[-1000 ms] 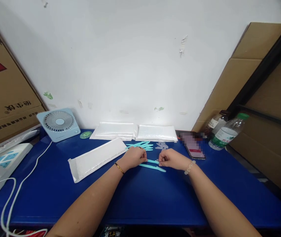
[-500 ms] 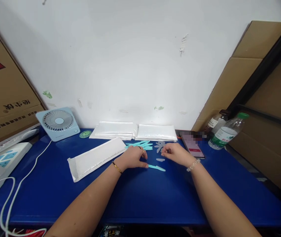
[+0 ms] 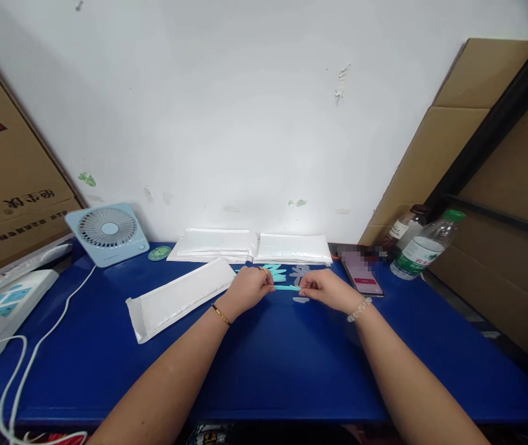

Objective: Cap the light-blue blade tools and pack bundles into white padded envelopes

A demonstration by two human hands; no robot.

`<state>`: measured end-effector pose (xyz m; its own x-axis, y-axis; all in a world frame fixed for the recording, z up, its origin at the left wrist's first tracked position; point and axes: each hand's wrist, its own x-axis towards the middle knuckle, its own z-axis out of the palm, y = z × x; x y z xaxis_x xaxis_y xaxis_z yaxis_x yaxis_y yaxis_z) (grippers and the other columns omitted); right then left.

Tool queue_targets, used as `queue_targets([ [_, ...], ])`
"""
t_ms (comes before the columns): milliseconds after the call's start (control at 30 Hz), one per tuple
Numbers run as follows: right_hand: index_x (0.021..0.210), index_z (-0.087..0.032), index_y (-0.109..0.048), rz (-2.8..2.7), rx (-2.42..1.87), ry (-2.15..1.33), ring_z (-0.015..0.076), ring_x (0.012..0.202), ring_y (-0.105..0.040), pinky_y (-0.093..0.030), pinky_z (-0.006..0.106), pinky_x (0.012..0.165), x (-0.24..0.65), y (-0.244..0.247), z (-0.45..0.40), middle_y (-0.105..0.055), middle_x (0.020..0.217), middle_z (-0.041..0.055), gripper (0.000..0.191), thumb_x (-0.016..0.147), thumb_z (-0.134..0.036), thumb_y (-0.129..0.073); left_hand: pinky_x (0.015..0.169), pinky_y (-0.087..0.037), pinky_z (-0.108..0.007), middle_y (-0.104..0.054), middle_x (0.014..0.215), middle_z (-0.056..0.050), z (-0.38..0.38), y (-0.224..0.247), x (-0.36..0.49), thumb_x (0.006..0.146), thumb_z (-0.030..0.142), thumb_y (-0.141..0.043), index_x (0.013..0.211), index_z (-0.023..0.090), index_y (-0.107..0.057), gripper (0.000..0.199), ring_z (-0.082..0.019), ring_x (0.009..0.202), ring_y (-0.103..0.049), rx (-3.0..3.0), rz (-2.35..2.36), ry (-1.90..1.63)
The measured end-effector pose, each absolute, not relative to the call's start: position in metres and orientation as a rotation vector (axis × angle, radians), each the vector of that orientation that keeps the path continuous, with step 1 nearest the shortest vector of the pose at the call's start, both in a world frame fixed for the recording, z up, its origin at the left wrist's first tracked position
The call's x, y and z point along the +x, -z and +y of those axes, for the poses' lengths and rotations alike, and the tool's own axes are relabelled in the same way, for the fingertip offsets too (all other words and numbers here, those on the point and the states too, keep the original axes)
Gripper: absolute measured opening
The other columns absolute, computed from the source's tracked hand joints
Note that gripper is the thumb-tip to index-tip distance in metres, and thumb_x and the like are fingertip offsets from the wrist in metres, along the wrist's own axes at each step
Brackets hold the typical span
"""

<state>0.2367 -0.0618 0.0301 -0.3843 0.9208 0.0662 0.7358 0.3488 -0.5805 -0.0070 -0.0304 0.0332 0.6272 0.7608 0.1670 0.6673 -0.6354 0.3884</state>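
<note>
The person's left hand (image 3: 251, 289) and right hand (image 3: 324, 289) pinch a teal stick (image 3: 287, 288) between them over the table (image 3: 292, 371); probably light and slightly bendy, it suits fingertips near both ends

Left hand (image 3: 251, 288): bare. One finger bore a slim, gold-toned ring (image 3: 265, 272). A narrow wristband (image 3: 221, 314) circled the left wrist, its thin dark band joined to a gold-toned section that caught the light; finer detail too small to read.

Right hand (image 3: 325, 289): bare. The right wrist carried a beaded bracelet (image 3: 359, 309) of clear to whitish, translucent beads, rounded and chunky, strung in a single row. Bead count could not be resolved.

Left forearm (image 3: 166, 380) and right forearm (image 3: 412, 371): both bare up to the lower frame edge.
</note>
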Motion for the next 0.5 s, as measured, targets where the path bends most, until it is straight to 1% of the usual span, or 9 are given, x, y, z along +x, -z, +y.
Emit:
queue_targets([
  [67, 0.077, -0.018, -0.066, -2.149, -1.534, -0.527, 0.0139, 0.061, -0.055, -0.038, 0.025, 0.057, 0.245, -0.029, -0.057, -0.064, 0.070, 0.0014, 0.015, 0.079, -0.032, -0.060, 0.064, -0.036, -0.026, -0.065, 0.076, -0.002, -0.027, -0.033, -0.013, 0.082, 0.030, -0.055, 0.076, 0.019, -0.062, 0.013, -0.016, 0.069, -0.057, 2.513, 1.264, -0.488],
  [133, 0.082, -0.018, -0.067, -2.080, -1.570, -0.387, 0.0148, 0.065, -0.055, -0.040, 0.026, 0.060, 0.252, -0.029, -0.055, -0.065, 0.079, 0.0035, 0.017, 0.076, -0.033, -0.064, 0.061, -0.036, -0.026, -0.064, 0.077, -0.002, -0.024, -0.032, -0.018, 0.082, 0.030, -0.053, 0.081, 0.019, -0.060, 0.012, -0.017, 0.071, -0.057, 2.423, 1.330, -0.512],
  [200, 0.084, -0.019, -0.066, -2.091, -1.533, -0.338, 0.0153, 0.069, -0.055, -0.041, 0.027, 0.064, 0.254, -0.029, -0.055, -0.064, 0.086, 0.0044, 0.017, 0.075, -0.033, -0.065, 0.060, -0.037, -0.026, -0.063, 0.078, -0.002, -0.023, -0.031, -0.022, 0.083, 0.029, -0.050, 0.083, 0.020, -0.057, 0.012, -0.017, 0.072, -0.057, 2.347, 1.312, -0.548],
  [300, 0.082, -0.020, -0.065, -2.243, -1.425, -0.486, 0.0151, 0.072, -0.055, -0.042, 0.026, 0.065, 0.245, -0.029, -0.060, -0.061, 0.084, 0.0031, 0.011, 0.078, -0.029, -0.063, 0.060, -0.038, -0.025, -0.060, 0.075, -0.001, -0.023, -0.028, -0.024, 0.084, 0.027, -0.046, 0.083, 0.019, -0.053, 0.011, -0.016, 0.070, -0.056, 2.280, 1.227, -0.592],
  [400, 0.079, -0.018, -0.062, -2.389, -1.372, -0.575, 0.0155, 0.075, -0.055, -0.042, 0.027, 0.068, 0.230, -0.024, -0.065, -0.059, 0.083, 0.0035, 0.003, 0.078, -0.020, -0.063, 0.061, -0.040, -0.026, -0.057, 0.071, 0.000, -0.024, -0.024, -0.022, 0.085, 0.026, -0.044, 0.084, 0.019, -0.051, 0.010, -0.015, 0.066, -0.055, 2.210, 1.192, -0.604],
  [500, 0.075, -0.018, -0.057, -2.440, -1.403, -0.574, 0.0150, 0.072, -0.054, -0.041, 0.027, 0.067, 0.223, -0.021, -0.068, -0.059, 0.080, 0.0037, 0.006, 0.079, -0.015, -0.061, 0.061, -0.041, -0.026, -0.055, 0.070, 0.001, -0.023, -0.019, -0.020, 0.085, 0.027, -0.043, 0.087, 0.019, -0.050, 0.011, -0.014, 0.065, -0.053, 2.151, 1.152, -0.624],
])
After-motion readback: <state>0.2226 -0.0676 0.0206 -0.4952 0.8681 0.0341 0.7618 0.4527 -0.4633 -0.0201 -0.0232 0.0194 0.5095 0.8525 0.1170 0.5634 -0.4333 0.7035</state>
